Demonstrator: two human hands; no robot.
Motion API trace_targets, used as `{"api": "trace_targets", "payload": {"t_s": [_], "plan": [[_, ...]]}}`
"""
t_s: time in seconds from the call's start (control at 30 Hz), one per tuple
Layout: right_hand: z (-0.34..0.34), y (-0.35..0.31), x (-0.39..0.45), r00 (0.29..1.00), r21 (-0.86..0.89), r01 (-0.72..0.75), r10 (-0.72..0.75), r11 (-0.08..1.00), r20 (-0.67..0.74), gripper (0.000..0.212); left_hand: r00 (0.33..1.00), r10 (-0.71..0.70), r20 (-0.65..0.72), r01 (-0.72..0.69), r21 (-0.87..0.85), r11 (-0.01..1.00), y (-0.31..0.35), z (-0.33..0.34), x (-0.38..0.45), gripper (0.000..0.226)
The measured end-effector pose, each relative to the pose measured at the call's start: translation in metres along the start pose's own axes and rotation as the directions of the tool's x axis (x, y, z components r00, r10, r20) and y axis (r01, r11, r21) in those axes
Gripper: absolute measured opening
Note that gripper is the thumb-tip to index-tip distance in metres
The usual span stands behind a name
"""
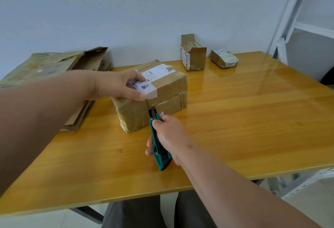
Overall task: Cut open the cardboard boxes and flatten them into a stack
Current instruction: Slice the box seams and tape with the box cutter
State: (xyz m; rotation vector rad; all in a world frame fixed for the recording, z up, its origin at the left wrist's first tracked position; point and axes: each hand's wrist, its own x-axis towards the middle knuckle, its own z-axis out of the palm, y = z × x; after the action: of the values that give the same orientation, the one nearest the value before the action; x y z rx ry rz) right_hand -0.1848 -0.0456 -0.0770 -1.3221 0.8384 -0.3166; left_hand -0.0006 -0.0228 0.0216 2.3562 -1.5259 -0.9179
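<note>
A taped brown cardboard box with a white shipping label lies in the middle of the wooden table. My left hand rests on the box's top left edge, thumb down over the near side, holding it steady. My right hand grips a green and black utility knife. The knife's tip touches the taped seam on the box's near side, just under my left thumb. A stack of flattened cardboard lies at the table's left.
Two smaller boxes stand at the back of the table by the wall: an upright one with an open flap and a low taped one. A white metal shelf frame rises at the right. My legs show below the near table edge.
</note>
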Motion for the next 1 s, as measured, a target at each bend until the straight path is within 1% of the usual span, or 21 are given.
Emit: {"api": "trace_targets", "payload": {"t_s": [0.07,0.1,0.13,0.2,0.3,0.4,0.5,0.63,0.73,0.83,0.93,1.0], "plan": [[-0.002,-0.002,0.003,1.000,-0.004,0.006,-0.006,1.000,-0.011,0.038,0.988,-0.045,0.149,0.035,0.064,0.997,-0.008,-0.014,-0.013,0.111],[-0.002,-0.003,0.004,1.000,-0.012,0.009,-0.009,1.000,-0.015,0.038,0.981,-0.060,0.184,0.042,0.101,0.994,-0.012,-0.017,-0.017,0.114],[-0.002,-0.005,0.006,1.000,-0.016,0.010,-0.011,1.000,-0.013,0.037,0.980,-0.062,0.189,0.038,0.130,0.991,-0.015,-0.017,-0.018,0.113],[-0.004,-0.008,0.009,1.000,0.002,0.007,-0.007,1.000,-0.017,0.036,0.990,-0.016,0.142,-0.015,0.213,0.977,-0.019,-0.014,-0.016,0.104],[-0.012,-0.012,0.014,0.999,0.012,0.010,-0.009,1.000,-0.031,0.030,0.997,0.074,0.029,-0.079,0.334,0.939,-0.020,-0.004,-0.008,0.090],[-0.019,-0.014,0.016,0.999,0.029,-0.004,0.005,1.000,-0.038,0.023,0.994,0.106,-0.036,-0.087,0.346,0.934,-0.023,0.002,-0.005,0.090],[-0.021,-0.010,0.013,0.999,0.091,-0.019,0.023,0.996,-0.043,0.018,0.991,0.126,-0.045,-0.101,0.368,0.924,-0.025,0.005,-0.004,0.089],[-0.017,-0.005,0.007,1.000,0.113,-0.018,0.020,0.993,-0.013,0.009,0.992,0.120,-0.045,-0.096,0.359,0.928,-0.027,0.006,-0.002,0.089],[-0.015,-0.004,0.004,1.000,0.085,-0.005,0.004,0.996,0.013,0.012,0.993,0.117,-0.033,-0.098,0.354,0.930,-0.028,0.006,-0.001,0.096],[-0.012,-0.003,-0.001,0.999,0.060,-0.012,0.009,0.998,0.044,0.008,0.992,0.118,-0.045,-0.095,0.353,0.931,-0.025,0.008,-0.003,0.088],[-0.007,0.000,-0.005,0.997,0.039,-0.007,0.005,0.999,0.072,0.014,0.992,0.113,-0.052,-0.088,0.354,0.931,-0.022,0.009,-0.004,0.086],[-0.006,0.001,-0.006,0.997,0.037,-0.001,-0.002,0.999,0.076,0.013,0.993,0.105,-0.059,-0.076,0.366,0.928,-0.021,0.009,-0.005,0.087]]}}
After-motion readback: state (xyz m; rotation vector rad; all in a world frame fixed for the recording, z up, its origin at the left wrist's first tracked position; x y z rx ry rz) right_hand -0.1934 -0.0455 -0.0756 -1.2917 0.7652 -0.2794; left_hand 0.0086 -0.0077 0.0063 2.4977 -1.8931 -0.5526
